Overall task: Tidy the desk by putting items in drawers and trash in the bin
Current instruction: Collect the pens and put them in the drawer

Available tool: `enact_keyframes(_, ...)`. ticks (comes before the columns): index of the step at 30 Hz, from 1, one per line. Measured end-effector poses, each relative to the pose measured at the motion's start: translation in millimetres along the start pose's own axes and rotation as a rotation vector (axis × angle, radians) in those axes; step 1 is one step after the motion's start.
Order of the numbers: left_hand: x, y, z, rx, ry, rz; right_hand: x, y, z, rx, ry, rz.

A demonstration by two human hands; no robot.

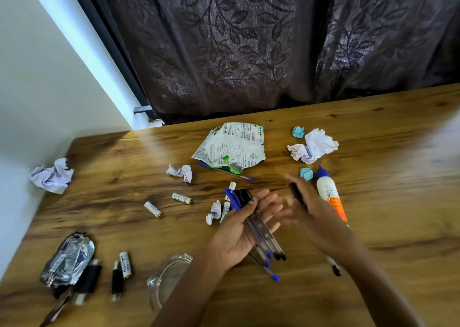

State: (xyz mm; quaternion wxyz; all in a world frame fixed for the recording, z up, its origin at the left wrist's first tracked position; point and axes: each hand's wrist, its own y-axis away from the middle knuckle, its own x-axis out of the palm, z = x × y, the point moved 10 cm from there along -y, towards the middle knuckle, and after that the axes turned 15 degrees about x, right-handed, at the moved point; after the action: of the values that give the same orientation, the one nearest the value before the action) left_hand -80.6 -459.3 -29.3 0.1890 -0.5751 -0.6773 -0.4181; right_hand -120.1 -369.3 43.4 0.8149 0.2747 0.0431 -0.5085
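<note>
A wood-grain bench (373,152) is backed by a dark leaf-patterned curtain (249,40) and a white wall (37,77). A bundle of ballpoint pens (258,229) is gripped in the left hand (239,237). A black pen (297,194) is pinched by the blurred right hand (311,209).

Brown wood-grain desk (373,152), dark leaf-patterned curtain (249,47), blue- and black-capped pens (261,232), 2 turquoise paper balls (298,132).

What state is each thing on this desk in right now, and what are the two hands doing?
left hand: grips a bunch of pens
right hand: blurred, holds a black pen
snack wrapper: torn open, flat, lying over a blue pen
glue bottle: capped, lying down
white paper: crumpled
loose batteries: lying on the desk
</note>
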Motion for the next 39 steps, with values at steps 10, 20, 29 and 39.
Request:
enact_keyframes(10, 8.2, 19.6, 14.0, -0.132, -0.23, 0.085, 17.8, -12.6, -3.3, 0.023, -0.353, -0.034)
enact_keyframes(20, 2.8, 66.0, 39.1, -0.292, -0.332, 0.21, 11.3, -6.6, -11.4, 0.05, -0.263, 0.004)
enact_keyframes(29, 1.1, 81.5, 45.2, -0.311, -0.268, 0.199, 78.6, 12.7, -9.1, 0.098, -0.182, 0.536)
enact_keyframes(39, 2.6, 76.9, 47.0, -0.269, -0.252, 0.122, 66.6, 2.9, -18.4, 0.12, -0.234, 0.439)
